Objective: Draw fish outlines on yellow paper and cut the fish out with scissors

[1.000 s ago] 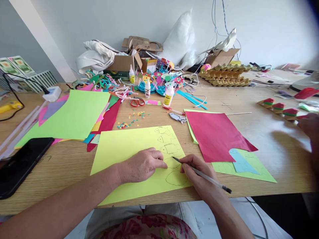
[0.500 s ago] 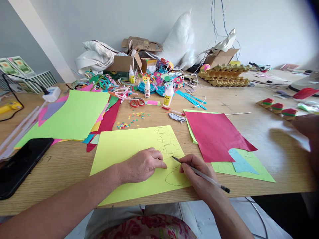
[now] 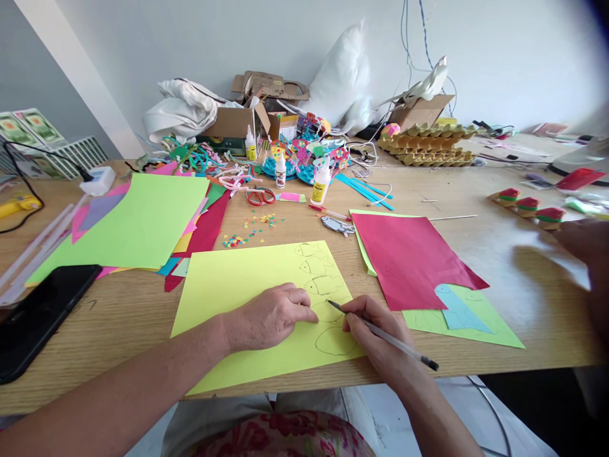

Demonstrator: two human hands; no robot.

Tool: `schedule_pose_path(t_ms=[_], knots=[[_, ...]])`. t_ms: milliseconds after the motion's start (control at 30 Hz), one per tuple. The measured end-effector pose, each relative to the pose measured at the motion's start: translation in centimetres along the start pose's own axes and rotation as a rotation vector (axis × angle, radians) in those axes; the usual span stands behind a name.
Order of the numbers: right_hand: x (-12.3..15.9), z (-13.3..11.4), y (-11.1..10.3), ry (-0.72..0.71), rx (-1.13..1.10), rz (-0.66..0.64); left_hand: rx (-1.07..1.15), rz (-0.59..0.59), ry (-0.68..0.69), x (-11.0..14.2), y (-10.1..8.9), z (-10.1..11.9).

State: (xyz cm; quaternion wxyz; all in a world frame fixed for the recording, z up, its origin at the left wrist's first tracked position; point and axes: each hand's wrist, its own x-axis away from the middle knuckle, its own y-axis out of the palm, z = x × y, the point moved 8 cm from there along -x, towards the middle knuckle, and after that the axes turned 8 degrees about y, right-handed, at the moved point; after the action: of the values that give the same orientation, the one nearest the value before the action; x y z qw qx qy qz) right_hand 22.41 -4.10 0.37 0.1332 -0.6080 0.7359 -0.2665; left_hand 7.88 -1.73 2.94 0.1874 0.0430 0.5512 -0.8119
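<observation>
A sheet of yellow paper [image 3: 228,285] lies in front of me, with several fish outlines in dark ink down its right side. My right hand [image 3: 378,333] grips a pen [image 3: 397,343] with a clear barrel and a black end, its tip touching the paper or just above it, at an outline below the third fish. Flat against the sheet rests my left hand [image 3: 276,317], holding nothing; its index finger is stretched towards the pen tip and the other fingers are partly curled. A bare oval outline [image 3: 335,341] is drawn below, partly covered by my right hand.
Red paper [image 3: 413,260] overlaps green sheets to the right. Coloured paper [image 3: 157,222] and a black phone [image 3: 45,317] lie left. Behind are confetti [image 3: 235,240], red scissors [image 3: 261,197] and a glue bottle [image 3: 320,181]. Another person's hand [image 3: 583,238] is at far right.
My hands and the pen stay almost in place on the yellow paper. The view has shifted very slightly. At far right, the other person's hand has moved a little to the left.
</observation>
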Motion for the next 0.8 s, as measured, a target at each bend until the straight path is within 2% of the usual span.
schedule_pose_path(t_ms=[433,800], knots=[[0.10,-0.05,-0.03,0.001,-0.002,-0.001,-0.001,0.027,0.012,0.10,-0.03,-0.06],[-0.12,0.13,0.14,0.021,-0.021,-0.003,0.018,0.005,-0.009,0.00,-0.04,-0.02]])
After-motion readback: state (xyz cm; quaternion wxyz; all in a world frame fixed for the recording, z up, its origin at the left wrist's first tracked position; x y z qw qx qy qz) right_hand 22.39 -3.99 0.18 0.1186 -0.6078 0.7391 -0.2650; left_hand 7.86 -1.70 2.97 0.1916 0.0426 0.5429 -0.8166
